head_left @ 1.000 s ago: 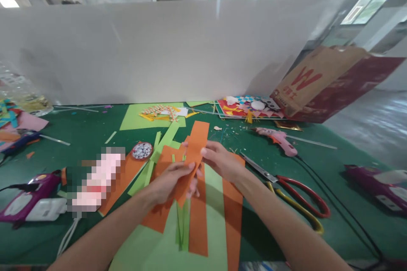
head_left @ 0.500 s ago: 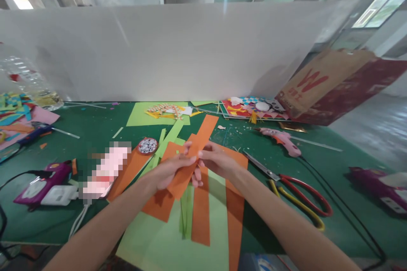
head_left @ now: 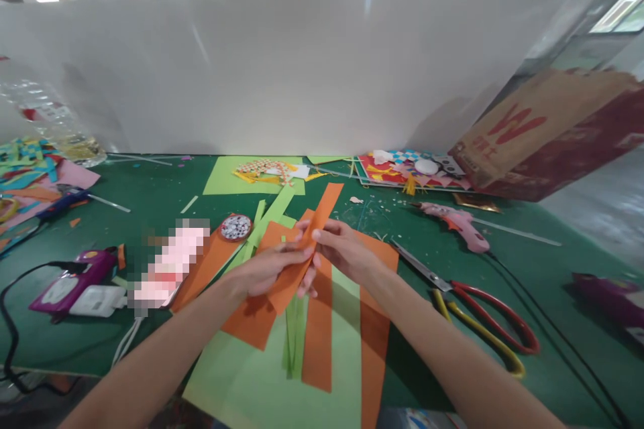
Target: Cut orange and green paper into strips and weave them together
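Observation:
My left hand (head_left: 266, 269) and my right hand (head_left: 342, 249) both pinch one orange paper strip (head_left: 322, 209), which slants up and to the right above the table. The left thumb and fingers press its lower half; the right fingers close on its middle. Beneath my hands lie more orange strips (head_left: 318, 328) and thin green strips (head_left: 294, 342) on a light green sheet (head_left: 241, 382). Red and yellow handled scissors (head_left: 477, 312) lie just right of my right forearm.
The green cutting mat (head_left: 151, 214) carries a dish of googly eyes (head_left: 236, 227), a pink glue gun (head_left: 460, 221), purple glue guns (head_left: 75, 278), a woven paper piece (head_left: 264, 173) and coloured scraps (head_left: 30, 171). A brown paper bag (head_left: 543, 134) leans at the back right against a white board (head_left: 282, 74).
Both hands stay on the orange strip and have shifted slightly right and closer together. The camera view has drifted a little.

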`<state>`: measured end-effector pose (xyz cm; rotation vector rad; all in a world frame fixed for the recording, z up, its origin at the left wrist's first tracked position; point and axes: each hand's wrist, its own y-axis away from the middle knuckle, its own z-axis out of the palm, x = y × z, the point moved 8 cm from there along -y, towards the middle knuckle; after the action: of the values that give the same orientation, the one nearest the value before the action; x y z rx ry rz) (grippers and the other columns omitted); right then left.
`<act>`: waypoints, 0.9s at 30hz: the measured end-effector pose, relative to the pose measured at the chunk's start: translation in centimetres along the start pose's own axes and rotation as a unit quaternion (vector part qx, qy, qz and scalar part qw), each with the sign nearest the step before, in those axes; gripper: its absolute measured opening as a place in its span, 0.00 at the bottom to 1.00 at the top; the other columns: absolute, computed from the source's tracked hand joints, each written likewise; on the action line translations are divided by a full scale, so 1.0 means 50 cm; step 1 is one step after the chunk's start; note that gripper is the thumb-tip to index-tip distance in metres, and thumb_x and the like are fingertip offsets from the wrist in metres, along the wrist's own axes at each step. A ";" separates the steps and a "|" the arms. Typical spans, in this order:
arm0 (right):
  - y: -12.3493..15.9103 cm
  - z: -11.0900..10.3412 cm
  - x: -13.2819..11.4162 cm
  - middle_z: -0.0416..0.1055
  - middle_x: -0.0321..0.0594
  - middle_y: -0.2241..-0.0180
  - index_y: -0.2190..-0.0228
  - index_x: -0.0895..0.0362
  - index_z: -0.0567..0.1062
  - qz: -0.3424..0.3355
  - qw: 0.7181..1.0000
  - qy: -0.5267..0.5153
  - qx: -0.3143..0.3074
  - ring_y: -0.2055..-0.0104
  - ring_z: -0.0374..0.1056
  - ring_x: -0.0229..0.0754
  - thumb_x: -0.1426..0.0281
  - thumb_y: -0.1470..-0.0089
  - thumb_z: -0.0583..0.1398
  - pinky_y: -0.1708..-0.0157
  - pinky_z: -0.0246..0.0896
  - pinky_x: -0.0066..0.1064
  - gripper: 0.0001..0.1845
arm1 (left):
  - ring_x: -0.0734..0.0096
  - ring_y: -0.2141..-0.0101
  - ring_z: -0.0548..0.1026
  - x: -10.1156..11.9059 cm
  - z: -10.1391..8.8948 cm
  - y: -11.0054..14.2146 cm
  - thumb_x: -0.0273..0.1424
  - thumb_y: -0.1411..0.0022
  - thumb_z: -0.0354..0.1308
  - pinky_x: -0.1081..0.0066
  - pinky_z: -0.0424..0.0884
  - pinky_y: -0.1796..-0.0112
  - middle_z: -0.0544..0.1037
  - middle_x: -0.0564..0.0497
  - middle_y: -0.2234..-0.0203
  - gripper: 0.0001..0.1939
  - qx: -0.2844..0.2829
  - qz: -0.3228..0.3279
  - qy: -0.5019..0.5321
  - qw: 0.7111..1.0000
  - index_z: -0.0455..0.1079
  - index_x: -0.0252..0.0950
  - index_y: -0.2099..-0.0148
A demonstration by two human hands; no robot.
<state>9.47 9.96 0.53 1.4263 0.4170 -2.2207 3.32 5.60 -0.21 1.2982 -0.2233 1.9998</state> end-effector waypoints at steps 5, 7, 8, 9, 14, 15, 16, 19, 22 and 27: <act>0.008 0.011 0.005 0.74 0.36 0.71 0.72 0.58 0.74 0.020 1.000 -0.003 -0.007 0.85 0.60 0.27 0.61 0.60 0.67 0.80 0.60 0.25 0.15 | 0.74 0.82 0.72 -0.010 0.001 -0.001 0.35 0.40 0.56 0.68 0.71 0.66 0.73 0.53 0.83 0.10 0.000 -0.008 -0.008 1.000 0.67 0.31 0.67; 0.010 0.010 0.009 0.74 0.36 0.72 0.70 0.58 0.75 0.030 1.000 -0.005 -0.005 0.86 0.60 0.28 0.61 0.60 0.67 0.81 0.60 0.25 0.16 | 0.72 0.80 0.74 -0.013 0.005 -0.001 0.35 0.40 0.56 0.66 0.70 0.64 0.74 0.52 0.83 0.10 -0.011 -0.010 -0.006 1.000 0.68 0.31 0.66; 0.011 0.009 0.012 0.73 0.35 0.74 0.68 0.58 0.75 0.037 0.999 -0.007 -0.004 0.86 0.60 0.28 0.61 0.59 0.67 0.81 0.61 0.26 0.17 | 0.71 0.80 0.74 -0.013 0.008 -0.002 0.35 0.40 0.57 0.66 0.70 0.64 0.74 0.52 0.82 0.10 -0.020 -0.009 -0.004 1.000 0.68 0.31 0.66; 0.012 0.007 0.015 0.72 0.33 0.77 0.67 0.58 0.75 0.043 0.999 -0.008 -0.002 0.86 0.61 0.29 0.61 0.59 0.67 0.81 0.62 0.26 0.18 | 0.71 0.79 0.74 -0.011 0.010 -0.003 0.36 0.41 0.58 0.66 0.70 0.63 0.74 0.52 0.81 0.11 -0.026 -0.003 -0.003 1.000 0.68 0.31 0.65; 0.013 -0.002 0.026 0.52 0.22 0.91 0.68 0.58 0.75 0.055 0.998 -0.013 0.032 0.89 0.60 0.33 0.60 0.60 0.67 0.84 0.62 0.27 0.18 | 0.75 0.79 0.74 0.000 0.001 -0.007 0.39 0.47 0.63 0.70 0.69 0.66 0.75 0.53 0.78 0.15 0.004 0.030 -0.016 0.999 0.68 0.32 0.67; 0.013 -0.003 0.027 0.51 0.22 0.91 0.70 0.58 0.75 0.058 0.997 -0.009 0.041 0.89 0.60 0.33 0.60 0.61 0.68 0.85 0.61 0.26 0.17 | 0.76 0.79 0.74 -0.001 -0.002 -0.007 0.38 0.48 0.64 0.70 0.69 0.66 0.75 0.54 0.78 0.14 0.017 0.027 -0.026 0.999 0.67 0.32 0.67; 0.014 -0.003 0.027 0.52 0.23 0.91 0.71 0.57 0.75 0.059 0.997 -0.005 0.050 0.88 0.59 0.33 0.60 0.61 0.68 0.85 0.60 0.26 0.16 | 0.77 0.80 0.73 -0.003 -0.006 -0.007 0.36 0.49 0.65 0.70 0.69 0.67 0.75 0.54 0.77 0.14 0.031 0.023 -0.038 0.999 0.66 0.32 0.67; 0.015 -0.006 0.024 0.55 0.24 0.90 0.74 0.58 0.75 0.053 0.995 0.006 0.081 0.88 0.56 0.30 0.59 0.63 0.68 0.87 0.56 0.24 0.16 | 0.80 0.85 0.68 -0.009 -0.013 -0.005 0.34 0.50 0.65 0.69 0.71 0.72 0.74 0.56 0.79 0.16 0.072 0.002 -0.092 0.993 0.63 0.33 0.63; 0.018 -0.007 0.025 0.63 0.28 0.85 0.72 0.59 0.76 0.059 0.993 0.014 0.105 0.88 0.53 0.29 0.57 0.64 0.68 0.89 0.52 0.25 0.19 | 0.81 0.88 0.64 -0.009 -0.009 -0.002 0.36 0.47 0.62 0.70 0.70 0.75 0.72 0.58 0.83 0.14 0.089 -0.005 -0.141 0.986 0.63 0.34 0.65; 0.021 -0.010 0.023 0.70 0.35 0.74 0.75 0.59 0.74 0.054 0.990 0.040 0.122 0.86 0.52 0.26 0.56 0.64 0.67 0.87 0.49 0.25 0.20 | 0.79 0.85 0.69 -0.012 0.008 -0.008 0.38 0.39 0.53 0.72 0.71 0.70 0.70 0.56 0.86 0.16 0.041 0.022 -0.164 0.985 0.65 0.32 0.74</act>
<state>9.99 9.06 -0.72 1.6255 0.0927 -2.1905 4.01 5.39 -0.64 1.6875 -0.3292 1.8383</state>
